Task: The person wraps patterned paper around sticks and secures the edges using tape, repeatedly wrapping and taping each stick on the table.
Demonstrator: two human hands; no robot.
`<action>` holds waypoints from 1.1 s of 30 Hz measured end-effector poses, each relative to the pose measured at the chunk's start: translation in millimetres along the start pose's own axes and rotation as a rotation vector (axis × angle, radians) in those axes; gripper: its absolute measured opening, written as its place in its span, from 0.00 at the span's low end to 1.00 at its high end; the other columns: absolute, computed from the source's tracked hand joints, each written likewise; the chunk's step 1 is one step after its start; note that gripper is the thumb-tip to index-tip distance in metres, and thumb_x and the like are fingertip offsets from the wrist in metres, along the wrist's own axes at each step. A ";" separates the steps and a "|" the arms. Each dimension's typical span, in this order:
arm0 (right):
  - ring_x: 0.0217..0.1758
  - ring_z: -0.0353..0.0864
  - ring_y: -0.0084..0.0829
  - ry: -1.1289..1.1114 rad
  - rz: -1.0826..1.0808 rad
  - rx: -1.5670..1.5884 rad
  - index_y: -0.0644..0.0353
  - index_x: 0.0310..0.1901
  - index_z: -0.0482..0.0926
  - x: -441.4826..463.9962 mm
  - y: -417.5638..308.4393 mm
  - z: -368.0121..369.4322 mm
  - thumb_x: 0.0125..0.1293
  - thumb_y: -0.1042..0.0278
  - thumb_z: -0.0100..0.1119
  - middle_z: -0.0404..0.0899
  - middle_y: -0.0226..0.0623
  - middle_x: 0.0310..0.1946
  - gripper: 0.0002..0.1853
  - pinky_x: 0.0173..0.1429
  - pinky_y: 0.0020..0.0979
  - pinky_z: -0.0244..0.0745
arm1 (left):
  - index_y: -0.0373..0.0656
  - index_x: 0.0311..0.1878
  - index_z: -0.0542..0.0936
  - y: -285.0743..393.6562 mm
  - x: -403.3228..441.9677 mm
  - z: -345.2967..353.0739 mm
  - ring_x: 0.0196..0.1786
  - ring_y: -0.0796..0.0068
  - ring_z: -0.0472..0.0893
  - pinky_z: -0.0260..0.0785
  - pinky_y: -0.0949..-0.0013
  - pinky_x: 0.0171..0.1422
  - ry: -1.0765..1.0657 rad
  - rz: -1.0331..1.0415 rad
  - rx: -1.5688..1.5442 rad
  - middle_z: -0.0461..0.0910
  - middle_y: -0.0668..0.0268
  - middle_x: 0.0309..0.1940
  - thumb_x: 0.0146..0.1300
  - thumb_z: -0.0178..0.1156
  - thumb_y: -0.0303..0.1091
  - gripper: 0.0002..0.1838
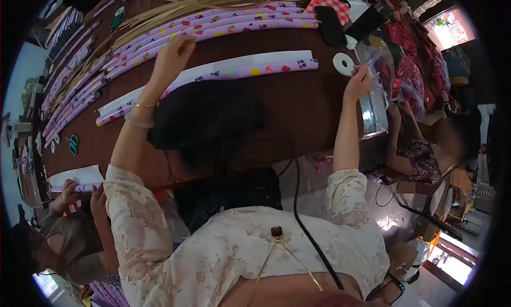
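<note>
My left hand (176, 50) is raised over the brown table, its fingers curled in. It hovers by the lilac patterned paper rolls (229, 29); whether anything sits in its fingers is hidden. My right hand (359, 83) is closed in a pinch beside a white tape roll (344, 64) at the table's right side. What the pinch holds is too small to make out. Between my arms lies a partly rolled lilac patterned paper (255, 70), its white inner side showing along the far edge. A dark cloth-like heap (213, 113) is nearer my body.
Long brown strips (154, 19) lie at the far side. A black phone (330, 26) and a red checked cloth (332, 6) are at upper right. Scissors (73, 144) lie at left. One co-worker's hands (69, 192) handle paper at left; another person (420, 152) works at right.
</note>
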State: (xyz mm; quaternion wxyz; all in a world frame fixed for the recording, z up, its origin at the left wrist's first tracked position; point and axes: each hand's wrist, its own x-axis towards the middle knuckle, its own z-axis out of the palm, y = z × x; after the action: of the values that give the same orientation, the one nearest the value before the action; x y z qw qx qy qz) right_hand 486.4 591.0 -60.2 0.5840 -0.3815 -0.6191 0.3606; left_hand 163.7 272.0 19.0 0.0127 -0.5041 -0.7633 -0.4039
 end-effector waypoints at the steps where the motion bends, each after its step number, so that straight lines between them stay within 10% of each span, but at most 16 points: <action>1: 0.23 0.71 0.24 -0.008 -0.065 -0.105 0.66 0.27 0.76 2.6 14.5 -0.6 0.66 0.61 0.47 0.74 0.32 0.20 0.17 0.30 0.26 0.66 | 0.39 0.42 0.78 -16.4 -21.0 -25.4 0.42 0.58 0.78 0.70 0.65 0.45 -0.027 -0.045 0.109 0.79 0.57 0.38 0.59 0.55 0.31 0.10; 6: 0.31 0.77 0.26 -0.283 -0.398 -0.229 0.64 0.36 0.76 -17.7 -37.6 48.7 0.64 0.61 0.52 0.78 0.35 0.27 0.13 0.38 0.27 0.71 | 0.38 0.43 0.77 -73.2 -110.0 -109.5 0.42 0.62 0.79 0.70 0.65 0.46 -0.055 -0.196 0.282 0.79 0.57 0.38 0.59 0.55 0.31 0.10; 11: 0.37 0.79 0.24 -0.960 -0.002 -0.027 0.63 0.41 0.75 -47.1 -61.1 129.8 0.64 0.62 0.50 0.80 0.35 0.31 0.13 0.43 0.24 0.71 | 0.38 0.43 0.78 -96.5 -128.5 -119.3 0.44 0.59 0.77 0.68 0.64 0.49 -0.140 -0.203 0.328 0.78 0.55 0.39 0.59 0.56 0.34 0.12; 17: 0.31 0.76 0.21 -1.390 -0.052 -0.106 0.63 0.40 0.75 -111.8 -91.9 207.8 0.63 0.65 0.51 0.78 0.32 0.28 0.11 0.39 0.24 0.72 | 0.37 0.40 0.78 -99.1 -133.8 -121.7 0.47 0.59 0.76 0.67 0.64 0.51 -0.207 -0.092 0.320 0.77 0.58 0.42 0.58 0.58 0.39 0.14; 23: 0.30 0.75 0.20 -1.394 -0.190 -0.202 0.63 0.37 0.75 -86.7 -79.4 187.4 0.61 0.67 0.52 0.77 0.31 0.25 0.08 0.37 0.24 0.71 | 0.40 0.40 0.79 -89.7 -136.8 -121.1 0.47 0.62 0.76 0.68 0.66 0.50 -0.171 -0.191 0.353 0.77 0.62 0.44 0.55 0.61 0.43 0.17; 33: 0.29 0.74 0.19 -1.207 0.245 -0.371 0.62 0.36 0.75 40.3 -12.1 88.0 0.63 0.69 0.51 0.76 0.31 0.27 0.07 0.36 0.20 0.70 | 0.41 0.41 0.80 -87.9 -134.0 -124.2 0.47 0.64 0.77 0.68 0.66 0.50 -0.218 -0.278 0.351 0.79 0.63 0.43 0.54 0.62 0.47 0.19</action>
State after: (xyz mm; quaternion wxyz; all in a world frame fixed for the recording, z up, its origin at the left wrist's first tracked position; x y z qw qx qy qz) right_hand 396.8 621.5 -36.4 0.0117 -0.2741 -0.8428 0.4630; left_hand 112.8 77.6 -7.5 -0.0380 -0.4251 -0.8805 -0.2063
